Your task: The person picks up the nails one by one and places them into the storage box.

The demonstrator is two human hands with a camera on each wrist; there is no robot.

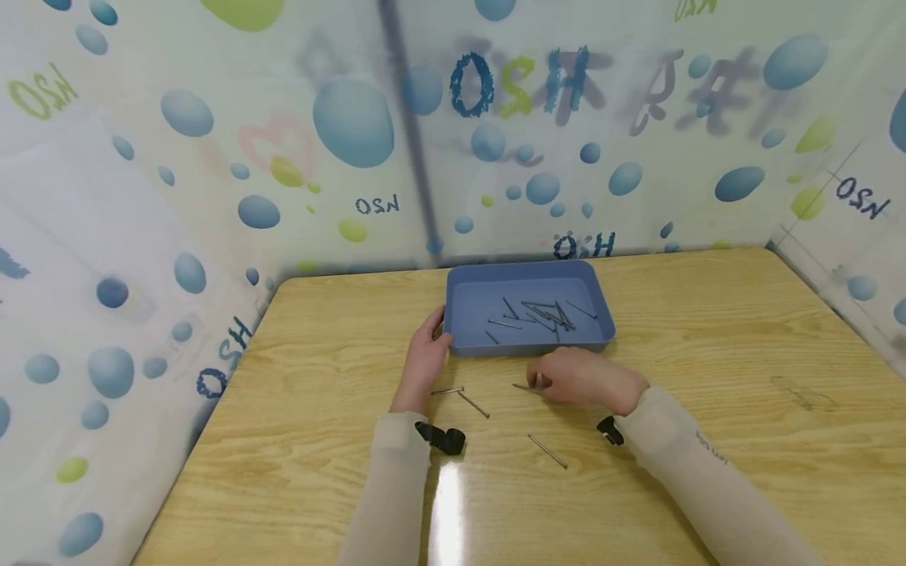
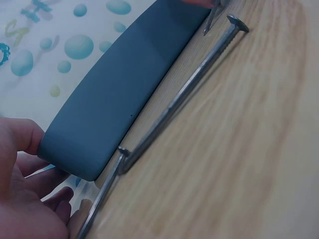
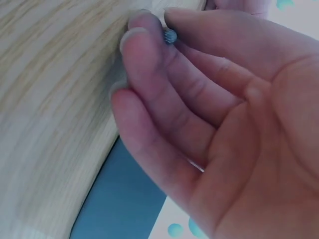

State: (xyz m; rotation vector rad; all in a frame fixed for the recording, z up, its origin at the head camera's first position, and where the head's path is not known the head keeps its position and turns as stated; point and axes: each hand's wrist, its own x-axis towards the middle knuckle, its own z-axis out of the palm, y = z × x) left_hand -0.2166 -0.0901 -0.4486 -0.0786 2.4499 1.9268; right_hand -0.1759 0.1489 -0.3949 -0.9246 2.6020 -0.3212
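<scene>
Several grey nails [image 1: 543, 316] lie in the shallow blue tray [image 1: 524, 350] at the back of the table. My left hand [image 1: 427, 354] grips the tray's near left corner, its thumb at the front and fingers along the side; the left wrist view shows this hand [image 2: 25, 189] at the corner too. In front of the tray, my right hand [image 1: 576, 375] pinches a nail [image 1: 524, 387] between thumb and fingertips. Its head [image 3: 170, 36] shows in the right wrist view. Two nails [image 1: 474, 405] lie beside my left wrist, touching or nearly so. Another nail [image 1: 548, 451] lies nearer me.
The wooden table [image 1: 318, 472] reaches back to a curtain [image 1: 340, 228] printed with blue and green drops. Similar sheets hang at both sides. A faint mark [image 1: 803, 393] shows on the table at the right. Black straps [image 1: 442, 438] sit on both wrists.
</scene>
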